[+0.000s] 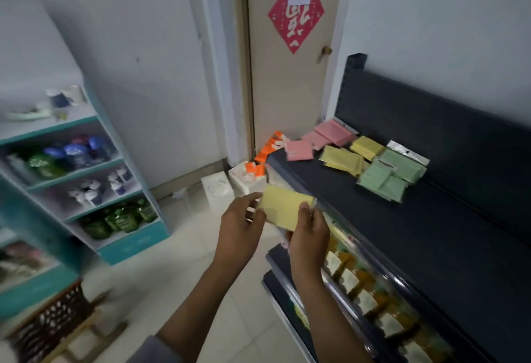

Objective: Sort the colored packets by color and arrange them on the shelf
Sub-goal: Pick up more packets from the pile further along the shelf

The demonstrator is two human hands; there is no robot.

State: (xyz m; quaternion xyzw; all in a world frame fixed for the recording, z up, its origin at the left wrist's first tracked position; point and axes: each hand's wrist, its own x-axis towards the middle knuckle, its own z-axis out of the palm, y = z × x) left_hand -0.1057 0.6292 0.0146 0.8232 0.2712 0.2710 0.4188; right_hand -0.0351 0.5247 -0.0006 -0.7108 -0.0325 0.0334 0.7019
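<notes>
both forearms reach up from the bottom edge of the view, and between them the left hand [240, 220] and right hand [309, 229] share one yellow packet [286, 207], held in the air just off the front edge of the dark shelf [431, 247]. the left hand pinches the packet's left end between thumb and fingers; the right hand clamps its right side, thumb on top and fingers underneath. the packet is tilted, its far corner raised.

that dark shelf is the biggest thing on the right, a flat top board with a raised back panel, and lower tiers under it carrying rows of amber items too blurred to name. across the room on the left stands a teal and white rack [86, 178] stocked with blue, green and white bottles. a beige door [287, 81] with a red diamond-shaped paper [296, 18] fills the middle background.

on the shelf's top board the sorted goods lie in loose groups: green packets [393, 173] nearest, then yellow packets [349, 155] just beside them, then pink packets [321, 138] at the far end, one hanging over the board's corner. orange boxes [268, 151] sit on the floor beyond that corner.
</notes>
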